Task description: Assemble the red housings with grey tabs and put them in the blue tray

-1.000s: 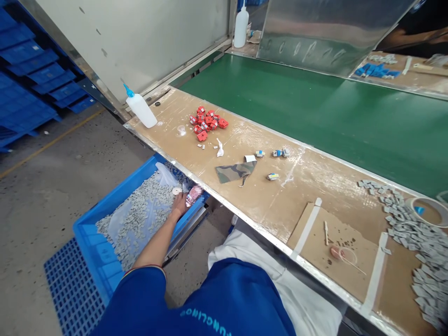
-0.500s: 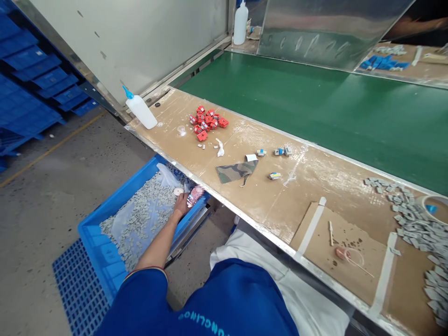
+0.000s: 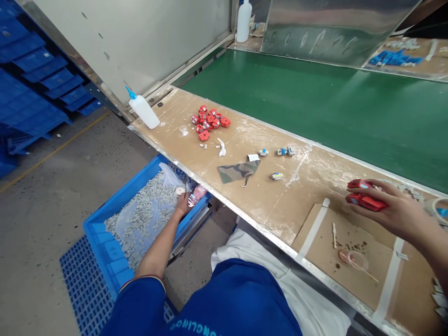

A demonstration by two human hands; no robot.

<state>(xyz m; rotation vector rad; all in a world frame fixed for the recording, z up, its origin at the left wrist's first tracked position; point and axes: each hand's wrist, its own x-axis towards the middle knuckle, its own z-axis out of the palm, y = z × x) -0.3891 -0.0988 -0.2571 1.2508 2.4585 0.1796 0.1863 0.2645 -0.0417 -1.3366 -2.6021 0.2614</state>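
Note:
My left hand (image 3: 182,205) is closed on a smartphone (image 3: 196,197) at the near edge of a blue bin (image 3: 101,214). Part of the phone's screen is blurred out. Inside the bin lie many small grey pieces (image 3: 140,210), some plastic film and a white round roll (image 3: 179,191) beside my fingers. Over the right part of the table, my right hand (image 3: 402,207) grips red plastic parts (image 3: 367,196) with grey bits, seemingly two of them. A heap of similar red parts (image 3: 210,122) sits farther left on the table.
A glue bottle (image 3: 145,111) leans at the table's left end. Camouflage cloth (image 3: 238,171) and small blue-grey parts (image 3: 282,152) lie mid-table. Taped cardboard (image 3: 315,238) holds a small clear cup (image 3: 359,260). Behind runs a green belt (image 3: 297,93); stacked blue bins (image 3: 31,93) stand left.
My right hand has come into view from the right with the red plastic parts in it. My left hand stays on the phone; the view has shifted slightly.

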